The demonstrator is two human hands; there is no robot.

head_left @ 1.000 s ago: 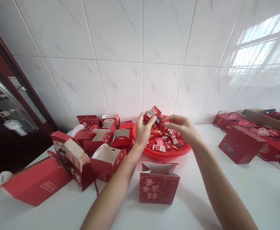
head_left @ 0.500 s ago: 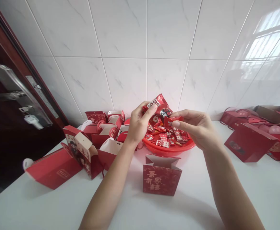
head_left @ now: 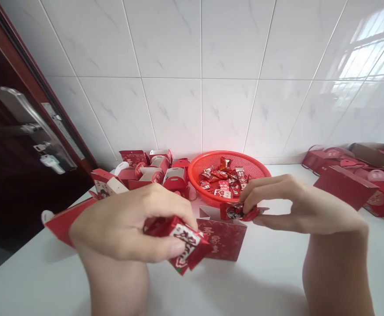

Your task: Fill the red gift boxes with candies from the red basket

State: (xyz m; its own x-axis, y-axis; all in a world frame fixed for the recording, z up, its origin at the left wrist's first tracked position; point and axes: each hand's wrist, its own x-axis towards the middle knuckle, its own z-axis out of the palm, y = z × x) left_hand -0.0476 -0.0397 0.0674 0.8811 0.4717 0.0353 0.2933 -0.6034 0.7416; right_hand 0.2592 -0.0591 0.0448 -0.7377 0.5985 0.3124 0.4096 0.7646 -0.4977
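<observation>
Apparently, with the open gift box [head_left: 226, 241] as landmark, our left hand [head_left: 129, 221] pinched light, slippery candy packets [head_left: 187, 245] before its left side; our right [head_left: 287, 204] gripped small wrapped sweets [head_left: 241, 211] above its mouth, best held by their crimped ends.

You have bare counter [head_left: 267, 267] between your two grips, nearer you; the red basket [head_left: 195, 169] blocks beyond them, and clustered boxes [head_left: 175, 177] crowd beyond your left grip [head_left: 132, 224].

Bright daylight, window glare on tiles [head_left: 366, 57], soft shadows, blurred hands [head_left: 135, 224]
</observation>
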